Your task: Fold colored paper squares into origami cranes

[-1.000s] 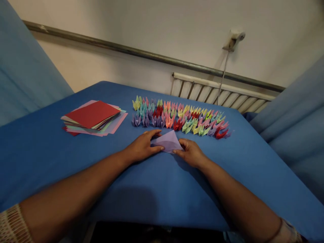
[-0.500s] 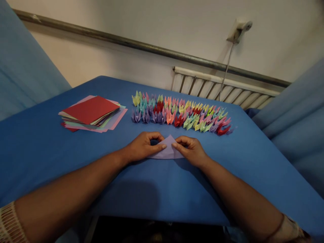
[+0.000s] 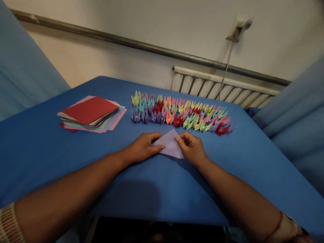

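A light purple sheet of origami paper (image 3: 170, 145), folded to a pointed shape, is held between my two hands over the blue table. My left hand (image 3: 143, 146) pinches its left side, thumb on top and fingers behind. On the right side, my right hand (image 3: 192, 147) grips the paper with the thumb lying on its face. One corner points away from me. Beyond the hands stand several rows of small folded paper cranes (image 3: 179, 113) in many colours.
A stack of coloured paper sheets (image 3: 92, 113), red on top, lies at the left of the blue-covered table (image 3: 121, 199). Behind it are a wall rail (image 3: 152, 49) and a radiator (image 3: 215, 84). Blue curtains (image 3: 25, 60) hang at both sides.
The purple paper has turned and tilted, its far corner shifting slightly away and to the right. My right hand has moved up a little along its edge; the left stays nearly in place.
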`<state>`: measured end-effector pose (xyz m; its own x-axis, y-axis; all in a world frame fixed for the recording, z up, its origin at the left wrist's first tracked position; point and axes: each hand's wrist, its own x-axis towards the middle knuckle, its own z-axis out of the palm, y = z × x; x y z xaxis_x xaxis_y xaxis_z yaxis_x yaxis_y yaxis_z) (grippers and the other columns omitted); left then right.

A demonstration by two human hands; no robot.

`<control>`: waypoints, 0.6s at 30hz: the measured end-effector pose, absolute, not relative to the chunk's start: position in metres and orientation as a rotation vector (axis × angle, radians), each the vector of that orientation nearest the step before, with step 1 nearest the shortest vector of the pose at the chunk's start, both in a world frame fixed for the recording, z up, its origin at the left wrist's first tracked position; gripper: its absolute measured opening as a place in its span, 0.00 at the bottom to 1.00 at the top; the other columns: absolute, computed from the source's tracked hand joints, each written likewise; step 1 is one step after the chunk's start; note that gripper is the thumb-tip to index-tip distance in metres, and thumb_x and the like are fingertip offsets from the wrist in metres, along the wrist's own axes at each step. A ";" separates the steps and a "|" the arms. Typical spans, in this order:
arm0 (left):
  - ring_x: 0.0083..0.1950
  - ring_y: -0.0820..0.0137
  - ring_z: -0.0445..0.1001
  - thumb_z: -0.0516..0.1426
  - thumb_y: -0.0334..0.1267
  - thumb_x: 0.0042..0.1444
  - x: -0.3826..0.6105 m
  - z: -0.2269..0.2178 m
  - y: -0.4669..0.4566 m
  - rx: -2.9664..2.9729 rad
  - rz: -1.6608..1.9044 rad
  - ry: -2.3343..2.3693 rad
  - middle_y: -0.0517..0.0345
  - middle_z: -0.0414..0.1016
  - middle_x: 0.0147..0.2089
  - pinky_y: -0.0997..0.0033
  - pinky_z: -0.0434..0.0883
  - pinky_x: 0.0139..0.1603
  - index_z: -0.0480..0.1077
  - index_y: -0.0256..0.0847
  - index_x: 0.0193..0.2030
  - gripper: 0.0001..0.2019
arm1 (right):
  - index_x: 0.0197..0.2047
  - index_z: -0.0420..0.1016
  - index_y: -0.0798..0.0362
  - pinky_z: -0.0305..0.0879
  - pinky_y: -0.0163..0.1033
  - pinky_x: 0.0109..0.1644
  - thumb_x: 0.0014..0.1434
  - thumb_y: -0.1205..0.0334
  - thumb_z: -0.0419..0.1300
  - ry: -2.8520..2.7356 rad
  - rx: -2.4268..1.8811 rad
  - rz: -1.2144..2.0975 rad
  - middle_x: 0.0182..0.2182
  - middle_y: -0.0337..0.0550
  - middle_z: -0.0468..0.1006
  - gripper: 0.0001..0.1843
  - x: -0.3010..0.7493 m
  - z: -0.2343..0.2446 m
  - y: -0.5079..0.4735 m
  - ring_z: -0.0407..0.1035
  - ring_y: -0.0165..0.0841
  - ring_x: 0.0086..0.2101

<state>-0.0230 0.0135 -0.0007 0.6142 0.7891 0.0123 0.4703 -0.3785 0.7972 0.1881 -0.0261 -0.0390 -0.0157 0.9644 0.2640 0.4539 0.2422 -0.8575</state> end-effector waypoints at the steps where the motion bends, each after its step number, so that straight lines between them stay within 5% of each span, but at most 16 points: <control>1: 0.38 0.66 0.74 0.56 0.47 0.55 -0.024 -0.003 0.017 2.046 0.534 1.020 0.59 0.76 0.36 0.69 0.70 0.37 0.72 0.40 0.41 0.14 | 0.32 0.70 0.51 0.59 0.33 0.26 0.62 0.52 0.55 -1.613 -1.386 0.680 0.21 0.34 0.69 0.13 0.189 -0.040 -0.024 0.63 0.28 0.22; 4: 0.41 0.63 0.75 0.56 0.46 0.54 -0.029 -0.011 0.028 2.118 0.591 1.134 0.58 0.77 0.40 0.66 0.70 0.42 0.71 0.40 0.44 0.14 | 0.44 0.71 0.52 0.68 0.39 0.40 0.62 0.57 0.54 -1.708 -1.436 0.404 0.34 0.43 0.77 0.11 0.190 -0.035 -0.023 0.72 0.34 0.34; 7: 0.43 0.62 0.75 0.56 0.43 0.53 -0.034 -0.013 0.039 2.202 0.591 1.229 0.56 0.77 0.43 0.64 0.70 0.45 0.71 0.40 0.46 0.16 | 0.57 0.66 0.55 0.60 0.48 0.59 0.64 0.62 0.50 -1.953 -1.331 0.086 0.55 0.54 0.71 0.19 0.184 -0.026 -0.031 0.63 0.41 0.56; 10: 0.45 0.60 0.75 0.56 0.42 0.52 -0.038 -0.009 0.044 2.246 0.556 1.281 0.53 0.77 0.45 0.62 0.70 0.46 0.70 0.39 0.49 0.18 | 0.64 0.61 0.57 0.53 0.50 0.65 0.67 0.59 0.48 -2.302 -1.277 0.108 0.63 0.54 0.63 0.24 0.172 -0.023 -0.041 0.56 0.41 0.62; 14: 0.49 0.56 0.75 0.57 0.42 0.53 -0.043 -0.003 0.043 2.308 0.490 1.454 0.48 0.76 0.49 0.57 0.70 0.51 0.69 0.38 0.54 0.22 | 0.70 0.49 0.61 0.47 0.54 0.67 0.65 0.42 0.48 -2.530 -1.382 0.275 0.68 0.59 0.52 0.39 0.162 -0.031 -0.046 0.44 0.46 0.67; 18: 0.65 0.53 0.62 0.53 0.41 0.58 -0.031 -0.005 0.024 2.537 0.663 1.482 0.43 0.67 0.62 0.50 0.59 0.64 0.64 0.36 0.61 0.24 | 0.70 0.46 0.61 0.43 0.54 0.68 0.65 0.40 0.45 -2.574 -1.410 0.333 0.69 0.60 0.49 0.41 0.161 -0.033 -0.044 0.40 0.46 0.68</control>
